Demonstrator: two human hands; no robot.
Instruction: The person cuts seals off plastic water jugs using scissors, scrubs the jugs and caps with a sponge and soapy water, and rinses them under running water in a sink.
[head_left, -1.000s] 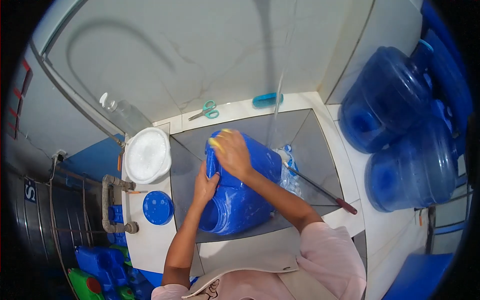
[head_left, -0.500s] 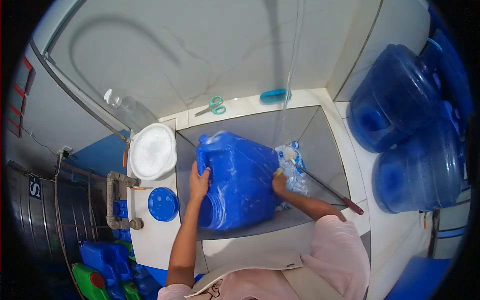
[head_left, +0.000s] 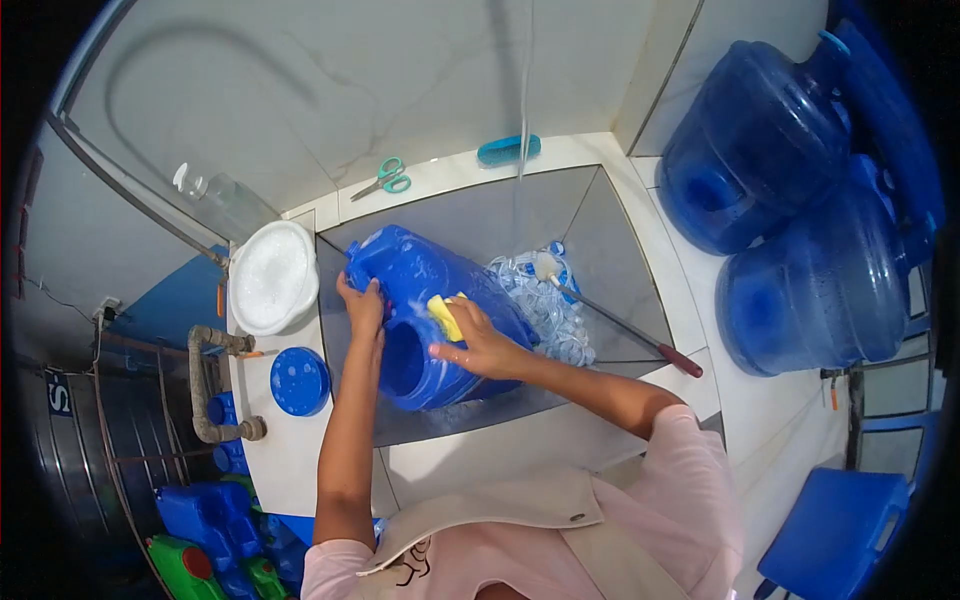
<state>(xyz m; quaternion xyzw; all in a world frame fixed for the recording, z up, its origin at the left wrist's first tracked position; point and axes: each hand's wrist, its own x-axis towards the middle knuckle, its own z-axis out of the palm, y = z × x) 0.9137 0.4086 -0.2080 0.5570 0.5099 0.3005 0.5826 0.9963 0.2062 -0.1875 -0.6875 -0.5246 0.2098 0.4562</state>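
A soapy blue plastic jug [head_left: 425, 275] lies tilted in the grey sink [head_left: 590, 240], its wide round mouth facing me. My left hand [head_left: 362, 308] is closed around the jug's handle at the left side. With my right hand [head_left: 475, 345] I press a yellow sponge [head_left: 445, 317] against the jug just above the mouth. To the right of the jug is a heap of small clear and blue-white plastic pieces [head_left: 555, 320]. A long-handled brush [head_left: 620, 325] rests over that heap, its dark red grip on the sink's rim.
Left of the sink are a white basin [head_left: 273, 278] of suds, a blue lid [head_left: 300, 381] and a pump bottle [head_left: 225, 205]. Scissors [head_left: 385, 180] and a blue scrub brush [head_left: 508, 150] lie on the back ledge. Large blue water bottles [head_left: 815, 290] stand at right. Water runs from above.
My right hand has moved with the sponge from the jug's right side to near its mouth. The jug has turned, its mouth now more toward me. The view has shifted slightly.
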